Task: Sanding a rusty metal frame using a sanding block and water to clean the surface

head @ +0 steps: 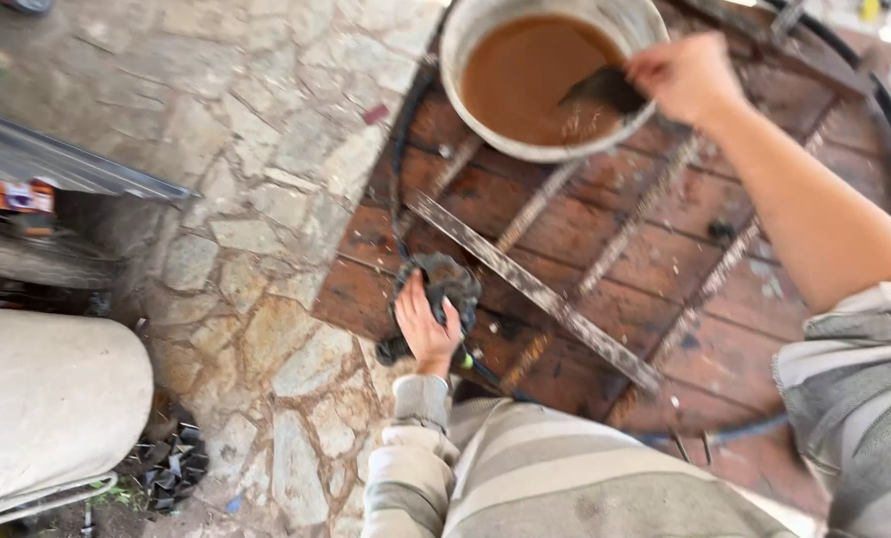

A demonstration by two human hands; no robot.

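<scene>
Nearest me, my left hand [427, 329] is closed around a dark rag [443, 289], pressing it on the near left edge of the round wooden tabletop [654, 249], beside a flat metal bar [535, 291]. Farther off to the right, my right hand [686, 76] pinches a dark cloth [605, 90] dipped into brown liquid in the white bucket [465, 40].

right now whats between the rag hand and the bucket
In the head view, reddish wooden boards crossed by a diagonal metal strip lie between the left hand and the bucket.
</scene>
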